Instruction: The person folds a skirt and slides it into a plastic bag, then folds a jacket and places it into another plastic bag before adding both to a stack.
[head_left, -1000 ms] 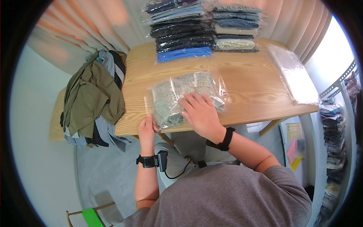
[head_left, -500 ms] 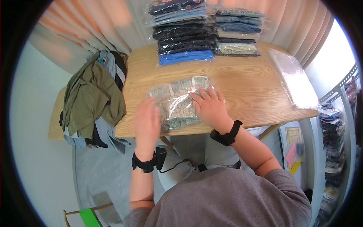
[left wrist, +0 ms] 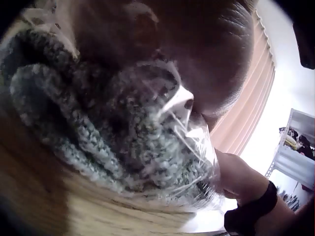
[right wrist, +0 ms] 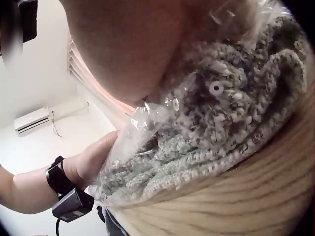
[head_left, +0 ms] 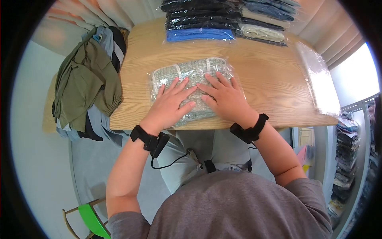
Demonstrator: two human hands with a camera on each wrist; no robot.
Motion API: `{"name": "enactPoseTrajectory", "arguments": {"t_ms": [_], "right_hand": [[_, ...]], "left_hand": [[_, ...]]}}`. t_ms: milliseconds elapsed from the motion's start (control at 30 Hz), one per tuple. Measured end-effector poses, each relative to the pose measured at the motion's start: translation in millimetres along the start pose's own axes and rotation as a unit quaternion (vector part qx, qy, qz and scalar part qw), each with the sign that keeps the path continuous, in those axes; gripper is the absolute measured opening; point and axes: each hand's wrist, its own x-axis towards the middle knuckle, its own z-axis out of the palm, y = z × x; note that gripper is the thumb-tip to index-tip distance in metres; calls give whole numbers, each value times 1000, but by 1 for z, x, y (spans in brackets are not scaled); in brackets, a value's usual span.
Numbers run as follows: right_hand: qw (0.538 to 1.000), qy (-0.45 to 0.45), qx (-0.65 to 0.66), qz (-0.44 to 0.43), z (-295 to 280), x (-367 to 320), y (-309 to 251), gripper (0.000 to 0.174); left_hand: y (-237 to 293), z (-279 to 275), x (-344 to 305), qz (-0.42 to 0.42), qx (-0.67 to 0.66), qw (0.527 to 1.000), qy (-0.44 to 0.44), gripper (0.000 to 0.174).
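Note:
A folded grey-green knitted garment with pale trim lies in a clear plastic bag near the table's front edge. My left hand rests on the left half of the bag, its fingers spread. On the right half lies my right hand, also with spread fingers, the two hands nearly meeting in the middle. In the left wrist view the chunky knit shows through shiny film beneath the palm. The right wrist view shows the garment's folded layers on the wood, under the right palm.
Stacks of bagged folded clothes stand at the back of the wooden table. Flat clear plastic bags lie at the right edge. Loose clothes, an olive jacket on top, are heaped at the left. A shelf holds more bagged clothes.
My left hand has left the bag's lower left corner, risen, and come down flat on the bag. My right hand stays on the bag, shifted slightly. The bagged garment now lies straighter and flatter.

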Motion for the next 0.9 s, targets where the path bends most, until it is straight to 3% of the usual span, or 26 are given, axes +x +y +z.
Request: {"name": "enactPoseTrajectory", "arguments": {"t_ms": [267,600,667,800,900], "right_hand": [[996,-61,48,32,4,0,0,40],[998,-27,55,26,5,2,3,40],[996,-60,61,35,2,3,3,43],[993,-99,69,4,-5,4,25,47],[987,-143,71,-29,-12,5,34,50]], "left_hand": [[-6,5,1,-25,-103,992,-61,49],[-11,3,8,-25,-122,991,-58,50],[-15,3,7,-16,-153,986,-60,50],[-28,-6,1,26,-143,988,-49,53],[-25,-16,-6,-19,-51,994,-97,58]]}}
